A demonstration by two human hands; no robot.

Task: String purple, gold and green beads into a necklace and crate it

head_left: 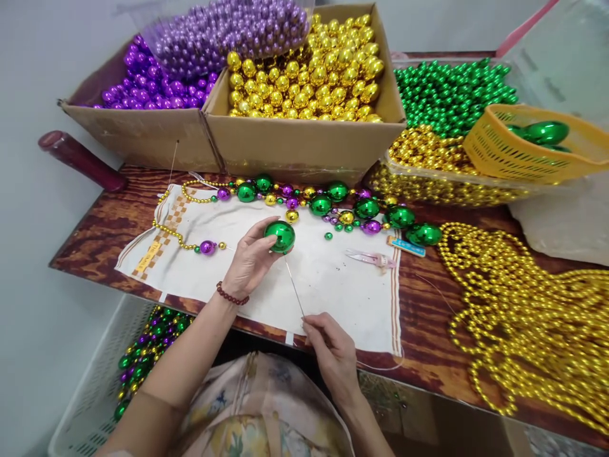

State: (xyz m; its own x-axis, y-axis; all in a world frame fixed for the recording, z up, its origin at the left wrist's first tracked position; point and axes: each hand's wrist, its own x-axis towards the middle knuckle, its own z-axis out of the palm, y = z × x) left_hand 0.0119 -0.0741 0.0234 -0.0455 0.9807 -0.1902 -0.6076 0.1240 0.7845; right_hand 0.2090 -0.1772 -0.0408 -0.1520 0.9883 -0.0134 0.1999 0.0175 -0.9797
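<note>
My left hand grips a large shiny green ball bead above a white cloth. My right hand pinches the lower end of a long thin needle whose tip runs up to the green bead. A part-strung strand of green, gold and purple beads curves along the far edge of the cloth, ending at a purple bead on the left.
Cardboard boxes of purple beads and gold beads stand behind. Green beads, an orange basket and piled gold strands lie right. A dark red cylinder lies left. A white crate with finished strands sits below.
</note>
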